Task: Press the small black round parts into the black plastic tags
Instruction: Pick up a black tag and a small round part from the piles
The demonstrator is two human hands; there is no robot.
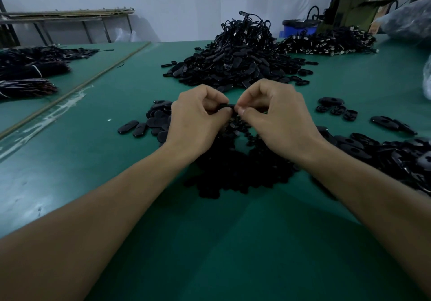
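My left hand (198, 118) and my right hand (277, 116) meet over the green table, fingers curled. Between their fingertips they pinch one black plastic tag (227, 106), seen edge-on; most of it is hidden by the fingers. Whether a round part sits in it cannot be seen. Below the hands lies a heap of small black round parts (238, 167). Black oval tags lie to the left (149, 121) and in a spread at the right (396, 156).
A tall pile of black tags (235, 65) rises behind the hands, with corded pieces (326, 41) at the back right. Bundled cords (25, 76) lie far left on the green table (210, 242). A blue bin (299, 28) and machine stand beyond.
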